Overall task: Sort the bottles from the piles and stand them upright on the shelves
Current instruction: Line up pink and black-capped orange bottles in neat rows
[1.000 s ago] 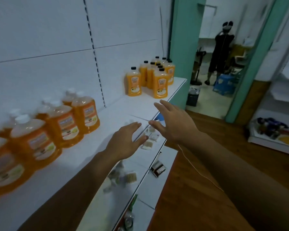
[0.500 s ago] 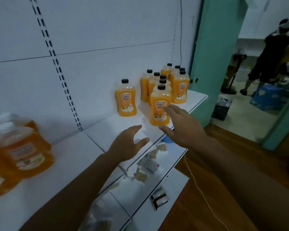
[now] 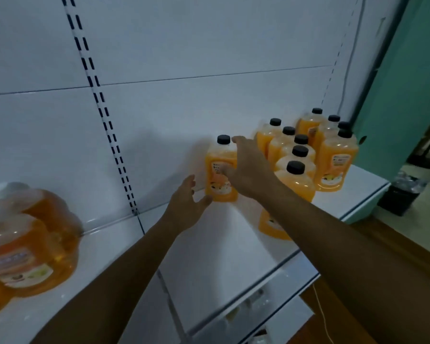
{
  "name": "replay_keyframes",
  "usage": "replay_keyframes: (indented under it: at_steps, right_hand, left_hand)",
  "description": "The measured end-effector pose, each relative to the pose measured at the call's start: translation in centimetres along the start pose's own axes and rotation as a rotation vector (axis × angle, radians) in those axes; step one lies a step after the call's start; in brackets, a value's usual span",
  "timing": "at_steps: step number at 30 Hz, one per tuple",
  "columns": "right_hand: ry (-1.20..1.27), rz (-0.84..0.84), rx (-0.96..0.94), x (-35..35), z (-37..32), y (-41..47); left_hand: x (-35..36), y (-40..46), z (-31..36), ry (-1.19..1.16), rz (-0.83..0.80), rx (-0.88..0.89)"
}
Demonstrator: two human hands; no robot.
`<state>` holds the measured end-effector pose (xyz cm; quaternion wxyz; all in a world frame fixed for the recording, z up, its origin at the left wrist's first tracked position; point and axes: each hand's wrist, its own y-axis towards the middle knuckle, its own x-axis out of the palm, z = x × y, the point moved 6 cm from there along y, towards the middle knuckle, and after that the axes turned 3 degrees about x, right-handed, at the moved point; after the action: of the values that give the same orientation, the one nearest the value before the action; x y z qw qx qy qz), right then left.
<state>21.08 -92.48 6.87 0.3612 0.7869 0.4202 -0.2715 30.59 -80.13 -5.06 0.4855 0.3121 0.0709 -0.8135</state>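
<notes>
One orange bottle with a black cap (image 3: 219, 180) stands upright by itself on the white shelf (image 3: 209, 249). My right hand (image 3: 248, 167) reaches across its right side with fingers stretched out, fingertips at its shoulder and thumb over the label. My left hand (image 3: 186, 207) is spread open just left of the bottle's base, thumb close to it. A cluster of several matching black-capped orange bottles (image 3: 301, 155) stands upright to the right, partly behind my right forearm.
Larger white-capped orange bottles (image 3: 25, 247) stand at the shelf's left end. A slotted upright (image 3: 102, 115) divides the white back panel. Lower shelves (image 3: 266, 301) hold small packets. A teal door frame (image 3: 402, 95) and a black bin (image 3: 400, 197) lie to the right.
The view has swung right and closer to the black-capped bottles. Both hands have moved forward from the shelf edge to the lone bottle, the right hand now against it.
</notes>
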Motion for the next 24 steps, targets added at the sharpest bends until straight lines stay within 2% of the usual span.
replay_keyframes:
  at_steps: [6, 10, 14, 19, 24]
  right_hand:
    - [-0.053, -0.019, 0.069, 2.0, 1.5, 4.3]
    - [0.003, -0.075, 0.113, 3.2, 2.3, 5.0]
    - [0.058, -0.068, 0.113, 3.8, 2.4, 5.7]
    - [0.144, -0.115, 0.045, 5.1, 1.3, 5.8]
    - [0.188, -0.201, -0.086, 6.9, -1.8, 5.0]
  left_hand:
    - [0.9, 4.2, -0.1, -0.131, 0.000, -0.014]
    - [2.0, 5.5, 0.3, -0.259, -0.030, 0.006]
    - [1.9, 5.6, 0.6, -0.150, -0.020, 0.038]
    - [0.1, 3.8, 0.2, -0.072, 0.116, 0.040]
    - [-2.9, 0.4, -0.8, 0.007, 0.357, -0.029]
